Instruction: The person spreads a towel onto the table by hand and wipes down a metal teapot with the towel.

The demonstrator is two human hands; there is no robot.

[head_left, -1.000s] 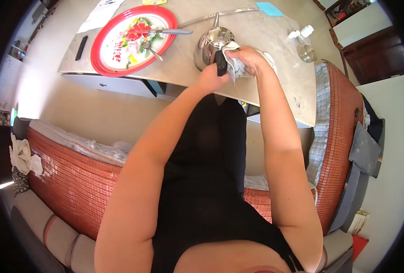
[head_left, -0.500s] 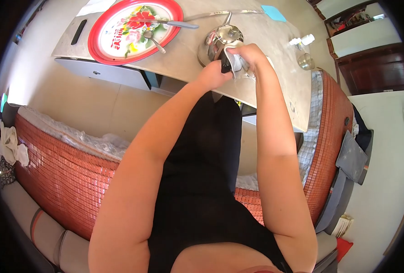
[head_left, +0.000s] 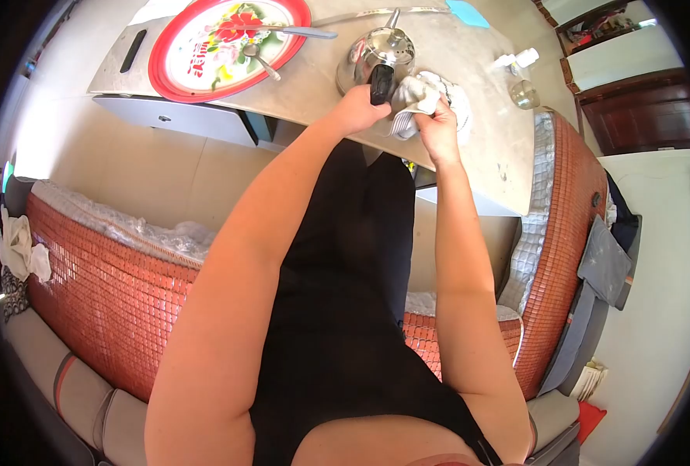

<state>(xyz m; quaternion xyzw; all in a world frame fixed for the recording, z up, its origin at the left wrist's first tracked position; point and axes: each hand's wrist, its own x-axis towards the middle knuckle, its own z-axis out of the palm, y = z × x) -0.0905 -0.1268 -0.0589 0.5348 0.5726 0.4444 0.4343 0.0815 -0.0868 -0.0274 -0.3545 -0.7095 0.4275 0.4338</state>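
Note:
A shiny metal kettle [head_left: 353, 71] stands on the table with its spout pointing away from me. My left hand [head_left: 354, 111] is closed at its black handle [head_left: 381, 83], fingers partly hidden by the hand itself. To the right of the kettle, my right hand [head_left: 440, 136] pinches a white cloth [head_left: 416, 95] with a striped edge. The cloth hangs bunched just beside the handle, over the table's near edge. Something pale lies partly hidden behind the cloth; I cannot make it out.
A red-rimmed floral tray [head_left: 161, 80] at the left holds a knife [head_left: 306, 32] and a spoon [head_left: 261, 62]. A dark oblong object [head_left: 133, 51] lies left of it. A light-blue piece [head_left: 468, 13], white bottle [head_left: 526, 58] and glass jar [head_left: 524, 95] are at the right.
My right hand has drawn the cloth off the kettle's handle, moving right and toward me. My left hand has stayed at the handle, shifting only slightly.

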